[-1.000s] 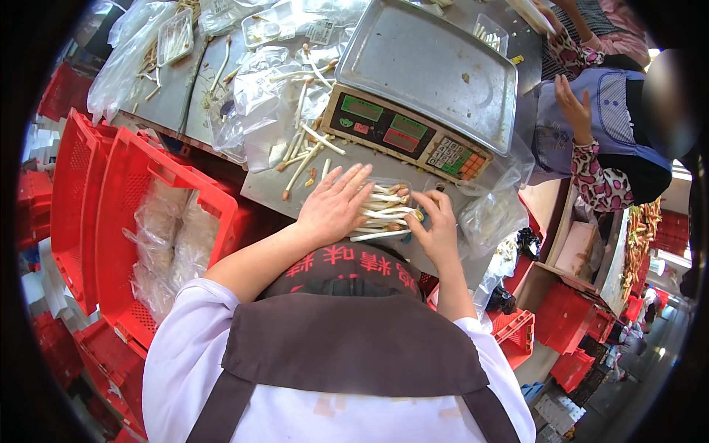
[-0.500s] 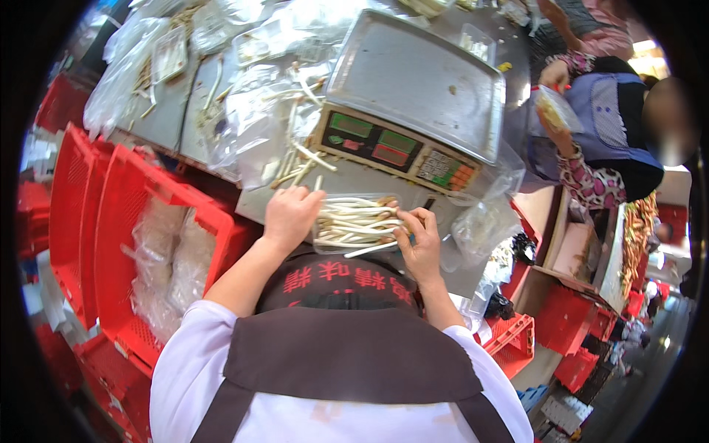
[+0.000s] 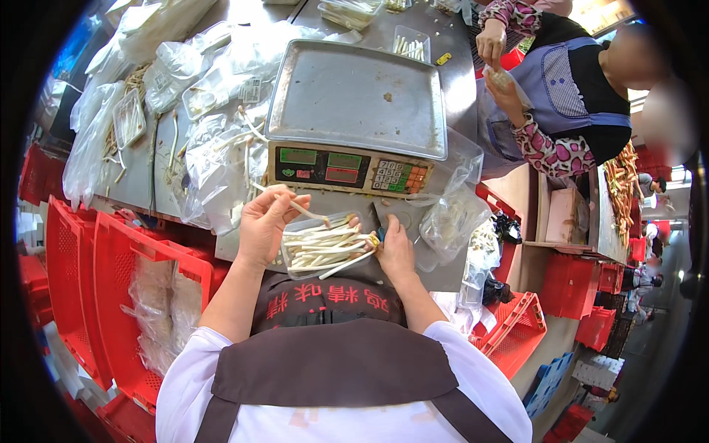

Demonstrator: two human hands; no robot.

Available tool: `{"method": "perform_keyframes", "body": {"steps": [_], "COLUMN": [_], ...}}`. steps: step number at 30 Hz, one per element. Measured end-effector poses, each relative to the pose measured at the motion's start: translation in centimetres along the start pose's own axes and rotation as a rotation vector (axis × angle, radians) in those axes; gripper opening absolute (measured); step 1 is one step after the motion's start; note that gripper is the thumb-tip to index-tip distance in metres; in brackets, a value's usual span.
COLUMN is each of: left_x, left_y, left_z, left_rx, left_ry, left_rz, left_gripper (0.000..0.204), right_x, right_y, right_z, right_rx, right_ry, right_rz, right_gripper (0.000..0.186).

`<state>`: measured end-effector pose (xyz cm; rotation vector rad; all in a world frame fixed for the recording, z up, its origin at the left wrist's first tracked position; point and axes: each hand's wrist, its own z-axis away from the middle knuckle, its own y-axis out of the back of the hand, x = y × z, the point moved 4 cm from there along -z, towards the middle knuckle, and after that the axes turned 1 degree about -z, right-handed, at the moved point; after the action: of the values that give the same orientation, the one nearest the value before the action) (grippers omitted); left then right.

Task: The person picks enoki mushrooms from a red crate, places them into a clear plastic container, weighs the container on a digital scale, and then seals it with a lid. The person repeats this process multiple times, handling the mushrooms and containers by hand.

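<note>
My left hand (image 3: 264,227) is closed around a long white vegetable stalk (image 3: 309,211) with a brownish end, held over the left side of a clear plastic tray (image 3: 289,272). In that tray lies a heap of similar white stalks (image 3: 325,247), just in front of my apron. My right hand (image 3: 396,251) is closed at the tray's right edge, fingers bent toward the table. A small yellow and teal thing shows by its fingertips, too small to name. Beyond the tray stands a digital scale (image 3: 354,96) with a bare metal pan.
Clear plastic bags (image 3: 221,162) and loose stalks spread left of the scale. Red crates (image 3: 111,295) stand at my left, one holding bagged goods. A plastic bag (image 3: 452,225) lies at the right. Across the table, a person in a blue apron (image 3: 572,88) handles a small package.
My left hand has lifted a stalk above the tray. My right hand has left the stalks and closed beside the tray. The view has shifted, so the scale appears farther left.
</note>
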<state>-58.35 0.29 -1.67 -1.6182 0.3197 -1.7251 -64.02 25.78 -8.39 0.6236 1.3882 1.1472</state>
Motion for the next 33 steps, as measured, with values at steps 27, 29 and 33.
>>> {"method": "perform_keyframes", "body": {"steps": [27,29,33], "left_x": [-3.1,-3.4,-4.2], "left_y": [-5.5,-5.3,-5.8], "left_z": [3.8,3.6,3.3], "left_rx": [-0.382,-0.334,-0.390], "left_ry": [0.439,0.502,0.571], "left_rz": [-0.531,-0.449,-0.486], "left_gripper": [0.024,0.022,0.023], "right_x": [-7.8,-4.6,-3.7], "right_y": [8.6,8.0,6.7], "right_z": [0.1,0.1,1.5], "right_rx": [-0.015,-0.149,-0.063], "right_ry": [0.064,0.086,0.251], "right_rz": [-1.161,-1.027,-0.752], "right_gripper": [0.008,0.014,0.013]}}
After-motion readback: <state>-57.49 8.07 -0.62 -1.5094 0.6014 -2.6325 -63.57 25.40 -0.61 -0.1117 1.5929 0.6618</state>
